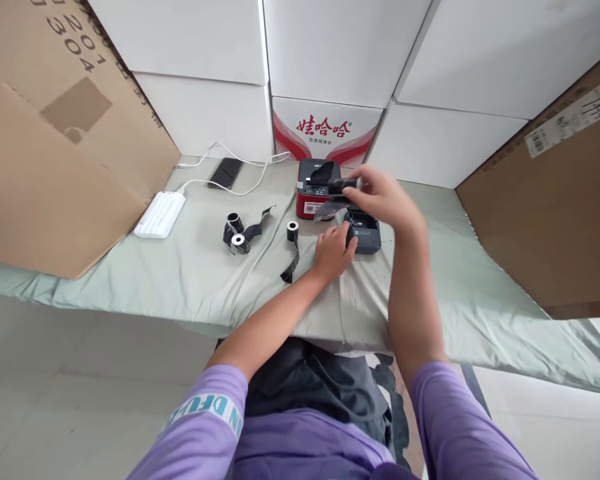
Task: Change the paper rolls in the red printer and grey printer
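Raised above the cloth, my right hand point(380, 197) is closed on a black ribbon roll point(343, 186), with a loose strip of dark film point(329, 208) trailing from it. My left hand point(332, 251) grips the left edge of a small dark grey label printer point(365, 238), whose top looks opened, with part of its inside showing. Behind both hands stands a red and black printer point(307, 183), partly hidden by the held roll. Left of my left hand, a black ribbon roll with a white core point(293, 231) stands with its tail unrolled.
More black ribbon rolls point(240, 245) lie to the left. A white power bank point(161, 215) with a white cable and a black phone point(225, 173) rest farther left. Cardboard boxes point(55, 153) point(555, 200) flank the cloth-covered table point(205, 280); white boxes point(325, 47) stand behind.
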